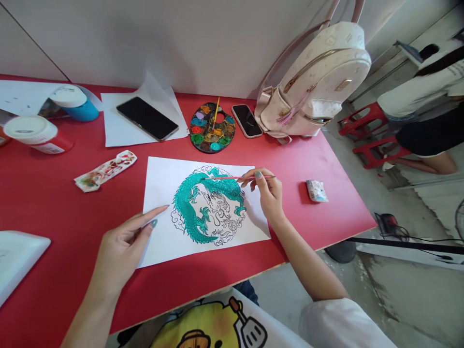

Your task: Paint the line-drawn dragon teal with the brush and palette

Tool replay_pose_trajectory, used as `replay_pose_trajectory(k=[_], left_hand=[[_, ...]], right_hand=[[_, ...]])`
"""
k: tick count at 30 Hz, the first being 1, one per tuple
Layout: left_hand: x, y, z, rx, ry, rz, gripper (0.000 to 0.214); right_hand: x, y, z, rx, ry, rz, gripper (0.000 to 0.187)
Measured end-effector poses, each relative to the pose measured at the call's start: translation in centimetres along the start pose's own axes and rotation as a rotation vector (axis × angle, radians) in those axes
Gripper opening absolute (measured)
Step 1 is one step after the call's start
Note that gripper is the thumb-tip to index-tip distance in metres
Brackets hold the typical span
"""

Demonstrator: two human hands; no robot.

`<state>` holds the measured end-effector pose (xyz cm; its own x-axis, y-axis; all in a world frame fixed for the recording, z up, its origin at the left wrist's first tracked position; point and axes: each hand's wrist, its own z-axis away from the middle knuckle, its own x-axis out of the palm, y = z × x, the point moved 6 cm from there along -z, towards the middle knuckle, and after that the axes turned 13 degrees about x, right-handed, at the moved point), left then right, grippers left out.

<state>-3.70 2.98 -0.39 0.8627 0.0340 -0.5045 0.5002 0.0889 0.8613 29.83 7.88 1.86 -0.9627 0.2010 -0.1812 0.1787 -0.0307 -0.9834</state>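
A sheet of white paper [158,181] with a round dragon drawing [185,203] lies before me. Much of the dragon's body is painted teal; its head and the clouds are black outline on white. My right hand [267,192] pinches a thin paintbrush [226,178], whose tip is at the dragon's upper back. At the sheet's left edge, my left hand [121,246] rests with index finger and thumb stretched onto the paper; its other fingers are partly hidden. Beyond the sheet is a paint palette [207,145] of several colours, with a yellow brush [216,113] lying across it.
On the red table [304,159] are a black phone [147,118] on paper, a second phone [247,121], a pale backpack [315,82], a paint-stained tissue [105,171], a small packet [316,191], and a red-and-white jar [38,134] beside a blue one [78,104]. A person [416,104] sits at right.
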Motion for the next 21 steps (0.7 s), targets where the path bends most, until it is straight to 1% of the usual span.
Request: replay_pose_trajectory(k=[2, 7, 12, 17, 21], left_hand=[[-0.03, 0.02, -0.03, -0.002, -0.002, -0.004, 0.042], [0.00, -0.11, -0.08, -0.014, -0.007, 0.009, 0.043], [0.05, -0.41, -0.06, -0.018, 0.019, 0.025, 0.043], [0.03, -0.64, -0.05, -0.026, 0.018, 0.025, 0.043], [-0.01, -0.69, -0.01, -0.029, 0.016, 0.024, 0.043]], right_hand=[[-0.09, -0.08, 0.01, -0.002, 0.009, -0.010, 0.045], [0.22, -0.02, 0.00, 0.010, -0.024, 0.030, 0.050], [-0.17, 0.24, -0.04, 0.034, 0.032, 0.026, 0.048], [0.12, 0.11, -0.14, 0.021, -0.008, 0.001, 0.047], [-0.21, 0.14, -0.27, 0.045, 0.049, -0.012, 0.046]])
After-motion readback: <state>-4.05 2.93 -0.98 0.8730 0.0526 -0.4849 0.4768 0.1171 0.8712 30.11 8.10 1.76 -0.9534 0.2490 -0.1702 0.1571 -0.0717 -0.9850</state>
